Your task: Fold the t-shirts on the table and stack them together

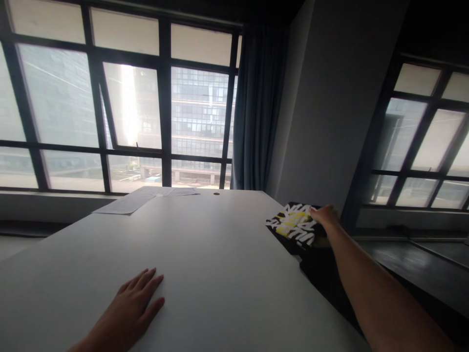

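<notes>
My left hand (137,300) lies palm down on the white table (205,264), its fingers stretched out and apart, holding nothing. Out at the table's right edge, my right hand (325,215) grips a flat black item (293,222) with bold white and yellow brush-style lettering. The thumb is on its upper face; the other fingers are hidden beneath or behind it. This item partly overlaps the tabletop's right edge. Whether it touches the table or is just above it, I cannot tell, nor whether it is a box, a book or a pouch.
Sheets of paper (126,203) lie at the table's far left, and a small dark round spot (216,194) is near the far edge. A black surface (322,274) runs along the table's right side. Behind stand windows, a blue curtain (252,112) and a grey pillar (330,107).
</notes>
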`<action>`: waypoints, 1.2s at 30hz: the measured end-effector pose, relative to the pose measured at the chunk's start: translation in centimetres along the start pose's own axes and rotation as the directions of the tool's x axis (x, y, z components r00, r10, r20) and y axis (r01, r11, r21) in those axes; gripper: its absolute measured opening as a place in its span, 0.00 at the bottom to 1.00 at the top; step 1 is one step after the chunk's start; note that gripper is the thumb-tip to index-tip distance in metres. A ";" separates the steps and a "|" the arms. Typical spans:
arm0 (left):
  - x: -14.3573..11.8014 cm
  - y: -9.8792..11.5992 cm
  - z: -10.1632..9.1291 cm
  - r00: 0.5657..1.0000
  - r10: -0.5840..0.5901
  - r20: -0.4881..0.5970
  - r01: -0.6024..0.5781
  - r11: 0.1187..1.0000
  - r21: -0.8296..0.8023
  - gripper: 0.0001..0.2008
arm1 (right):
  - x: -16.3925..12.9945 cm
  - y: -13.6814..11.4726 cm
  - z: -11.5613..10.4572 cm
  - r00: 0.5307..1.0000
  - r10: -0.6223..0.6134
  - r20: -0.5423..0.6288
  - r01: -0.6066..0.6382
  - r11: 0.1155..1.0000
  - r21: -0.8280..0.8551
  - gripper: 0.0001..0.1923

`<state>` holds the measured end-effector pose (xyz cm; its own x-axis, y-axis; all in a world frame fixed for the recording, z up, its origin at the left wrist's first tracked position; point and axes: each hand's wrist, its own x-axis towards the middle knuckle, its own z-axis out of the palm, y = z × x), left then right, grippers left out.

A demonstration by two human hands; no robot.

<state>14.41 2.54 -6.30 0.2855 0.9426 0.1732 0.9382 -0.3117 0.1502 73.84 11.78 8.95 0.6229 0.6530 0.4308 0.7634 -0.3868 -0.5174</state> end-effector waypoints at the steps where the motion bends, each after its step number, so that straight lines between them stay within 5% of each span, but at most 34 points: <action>1: 0.0 0.2 -0.2 1.000 0.003 0.009 -0.003 1.000 0.010 0.31 | -1.2 0.5 0.6 0.997 0.079 0.007 -0.078 0.995 -0.056 0.19; 3: 0.1 0.6 -0.7 1.000 0.011 0.021 -0.011 1.000 0.026 0.31 | -4.1 0.2 2.1 0.992 0.120 0.033 -0.115 0.985 -0.130 0.21; 8: 1.2 2.3 -2.1 0.998 0.017 0.055 -0.021 0.998 0.064 0.30 | -13.4 -5.5 6.7 0.939 -0.225 0.260 0.257 0.962 -0.097 0.29; 13: 3.4 4.8 -3.7 0.999 0.050 0.016 -0.051 0.998 0.043 0.32 | -23.6 -11.4 8.0 0.640 -0.515 0.570 0.575 0.814 0.090 0.37; 16: 4.1 6.2 -4.3 0.995 0.083 -0.050 -0.081 0.996 0.029 0.32 | -27.6 -13.2 7.2 0.543 -0.580 0.607 0.632 0.758 0.160 0.37; 27: 2.3 5.3 0.6 0.999 0.038 0.034 -0.039 0.999 0.013 0.34 | -31.9 -12.1 8.9 0.591 -0.490 0.641 0.583 0.809 0.081 0.37; 36: 2.3 5.5 0.4 0.999 0.018 0.038 -0.018 1.000 0.012 0.35 | -31.8 -12.0 8.9 0.590 -0.488 0.643 0.585 0.807 0.075 0.37</action>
<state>20.35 3.04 -5.41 0.3094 0.9407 0.1392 0.9352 -0.3275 0.1349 43.33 1.43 -5.08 -0.1147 0.9929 0.0314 0.9680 0.1188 -0.2209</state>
